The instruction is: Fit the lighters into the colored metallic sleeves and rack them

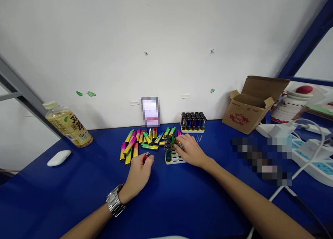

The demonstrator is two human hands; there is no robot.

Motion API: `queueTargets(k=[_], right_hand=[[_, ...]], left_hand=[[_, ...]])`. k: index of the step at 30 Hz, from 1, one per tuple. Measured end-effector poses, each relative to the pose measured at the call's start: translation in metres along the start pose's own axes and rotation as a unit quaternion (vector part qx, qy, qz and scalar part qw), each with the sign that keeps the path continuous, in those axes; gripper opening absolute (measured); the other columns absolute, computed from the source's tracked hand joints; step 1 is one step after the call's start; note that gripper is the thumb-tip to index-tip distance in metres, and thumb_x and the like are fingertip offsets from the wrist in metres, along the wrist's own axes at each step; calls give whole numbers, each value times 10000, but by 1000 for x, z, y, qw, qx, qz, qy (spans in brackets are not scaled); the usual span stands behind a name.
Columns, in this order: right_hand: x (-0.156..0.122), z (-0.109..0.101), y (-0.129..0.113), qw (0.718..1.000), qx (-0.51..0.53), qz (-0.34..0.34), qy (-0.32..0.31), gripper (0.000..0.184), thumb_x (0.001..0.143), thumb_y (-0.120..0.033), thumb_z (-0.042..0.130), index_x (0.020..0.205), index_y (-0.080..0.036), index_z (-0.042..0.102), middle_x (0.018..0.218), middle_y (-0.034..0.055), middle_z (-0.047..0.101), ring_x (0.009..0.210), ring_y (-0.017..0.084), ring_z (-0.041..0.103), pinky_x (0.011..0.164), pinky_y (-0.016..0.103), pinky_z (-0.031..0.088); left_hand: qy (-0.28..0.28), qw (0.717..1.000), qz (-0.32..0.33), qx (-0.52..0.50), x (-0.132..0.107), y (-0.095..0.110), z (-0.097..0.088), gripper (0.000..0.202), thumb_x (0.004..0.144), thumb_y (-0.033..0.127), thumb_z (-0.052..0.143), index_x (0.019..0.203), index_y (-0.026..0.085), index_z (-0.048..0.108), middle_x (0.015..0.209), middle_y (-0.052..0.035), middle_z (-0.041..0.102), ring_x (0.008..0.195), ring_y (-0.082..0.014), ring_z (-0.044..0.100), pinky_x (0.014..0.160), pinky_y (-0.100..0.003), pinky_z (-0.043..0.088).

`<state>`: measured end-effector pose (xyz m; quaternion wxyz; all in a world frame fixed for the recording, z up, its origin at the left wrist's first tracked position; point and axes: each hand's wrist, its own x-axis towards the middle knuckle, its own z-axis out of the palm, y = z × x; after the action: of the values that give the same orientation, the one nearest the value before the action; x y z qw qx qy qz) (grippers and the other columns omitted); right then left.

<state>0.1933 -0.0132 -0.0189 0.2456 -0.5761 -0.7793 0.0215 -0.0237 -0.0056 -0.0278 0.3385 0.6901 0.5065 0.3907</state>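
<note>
My left hand (139, 171) is closed around a red lighter (146, 157), whose dark end shows above the fist. My right hand (191, 149) reaches over a white tray with holes (179, 160), thumb and fingertips closed on a green lighter (173, 140) standing at the tray's left part. Several dark lighters (168, 154) stand upright in the tray's left column. Much of the tray's right part is hidden under my right hand. Shiny multicoloured lighters (130, 146) lie in a loose pile left of the tray, just beyond my left hand.
Behind my right hand stands a second tray packed with upright lighters (194, 123). A phone (151, 112) leans on the wall. At left are a drink bottle (69, 124) and a white mouse (59, 158); at right, an open cardboard box (244, 111) and power strips with cables (312, 159).
</note>
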Motion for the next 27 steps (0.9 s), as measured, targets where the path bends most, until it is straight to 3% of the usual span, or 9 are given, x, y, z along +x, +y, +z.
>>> queueTargets(k=[3, 7, 11, 14, 17, 20, 22, 24, 27], right_hand=[[0, 1, 0, 999, 30, 6, 24, 145, 922, -260, 447, 990, -187, 552, 946, 82, 631, 872, 236, 522, 755, 361, 402], [-1, -2, -3, 982, 113, -5, 154, 132, 909, -267, 444, 970, -172, 512, 818, 57, 577, 783, 203, 527, 718, 338, 417], [-4, -8, -19, 951, 106, -133, 258, 166, 886, -321, 451, 788, -198, 503, 691, 30, 506, 662, 183, 463, 655, 342, 396], [-9, -8, -38, 932, 73, -235, 266, 282, 838, -470, 525, 793, -194, 560, 685, 33, 510, 653, 186, 457, 621, 347, 383], [-14, -6, -56, 926, 67, -279, 247, 266, 876, -419, 528, 883, -165, 608, 726, 54, 544, 680, 187, 464, 617, 337, 394], [-18, -7, -66, 926, 89, -287, 228, 171, 911, -289, 493, 911, -155, 598, 747, 66, 563, 696, 192, 474, 633, 340, 409], [-18, -9, -66, 923, 111, -283, 238, 133, 903, -245, 479, 944, -164, 576, 776, 71, 567, 716, 200, 494, 646, 351, 421], [-17, -12, -60, 915, 142, -256, 277, 126, 888, -208, 468, 989, -183, 540, 814, 71, 560, 754, 209, 517, 665, 360, 436], [-11, -14, -41, 897, 195, -155, 366, 122, 896, -188, 430, 1003, -208, 485, 859, 65, 534, 795, 212, 528, 693, 366, 447]], left_hand=[[-1, 1000, -4, 14, -1, 5, 0, 352, 804, 417, 409, 538, 237, 265, 475, 79, 246, 421, -84, 260, 417, -233, 216], [24, 998, 33, 53, -4, 15, 0, 404, 770, 421, 492, 511, 231, 247, 468, 79, 241, 439, -81, 245, 439, -240, 226], [47, 991, 94, 88, -10, 20, 1, 381, 776, 387, 522, 534, 226, 276, 460, 84, 266, 428, -76, 259, 432, -228, 246], [18, 985, 142, 97, -17, 19, 1, 295, 787, 341, 542, 586, 224, 361, 460, 87, 348, 413, -76, 326, 422, -210, 286], [-32, 971, 215, 96, -24, 18, 0, 88, 792, 269, 544, 761, 224, 475, 539, 74, 496, 441, -87, 453, 450, -201, 373], [-44, 952, 283, 103, -29, 20, -1, 251, 782, 220, 557, 1012, 222, 457, 711, 30, 613, 550, -117, 585, 515, -216, 461], [-24, 940, 324, 101, -28, 21, -3, 410, 777, 216, 563, 1150, 210, 393, 895, -40, 640, 734, -163, 651, 634, -255, 522], [20, 927, 359, 110, -22, 21, -6, 490, 788, 219, 550, 1234, 193, 349, 1078, -109, 599, 964, -221, 628, 803, -334, 528], [112, 908, 360, 183, -4, 17, -16, 358, 845, 205, 477, 1197, 174, 421, 1134, -131, 566, 1098, -259, 551, 936, -426, 464]])
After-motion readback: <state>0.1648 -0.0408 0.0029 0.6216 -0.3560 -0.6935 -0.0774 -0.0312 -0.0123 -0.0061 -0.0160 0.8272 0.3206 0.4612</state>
